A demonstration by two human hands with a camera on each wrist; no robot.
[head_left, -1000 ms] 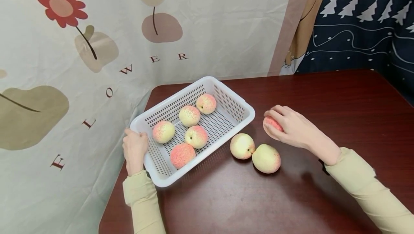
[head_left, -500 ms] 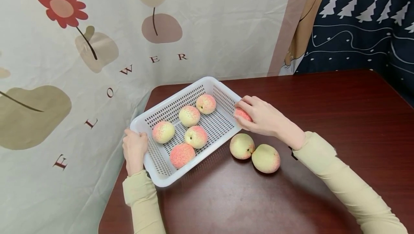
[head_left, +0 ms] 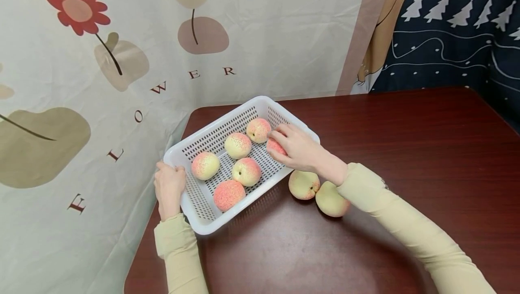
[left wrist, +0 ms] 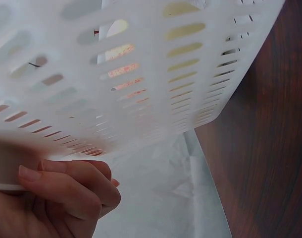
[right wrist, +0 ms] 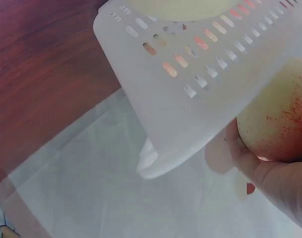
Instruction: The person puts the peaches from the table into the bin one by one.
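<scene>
A white perforated basket [head_left: 207, 229] sits aslant at the left of the table. My left hand [head_left: 168, 188] grips the rim at its left end; the left wrist view shows curled fingers [left wrist: 67, 193] under that rim. Inside lie several pink-and-yellow peaches, such as one peach [head_left: 205, 166] near the left hand. My right hand [head_left: 298, 149] holds another peach [head_left: 277, 146] over the basket's right part, beside a peach [head_left: 258, 130] lying there. Just outside the near wall, a peach [head_left: 304, 184] and a second pale peach [head_left: 332, 199] touch on the table; the right sleeve partly covers the second.
The dark red-brown table [head_left: 426, 149] extends to the right. A pale curtain [head_left: 284, 36] with flower prints hangs along the back and left edges. A navy cloth [head_left: 447, 45] with white trees hangs behind at the right.
My right hand has carried its peach leftward, from above the table on the right, across the rim to over the basket. My left hand and the basket have stayed in place.
</scene>
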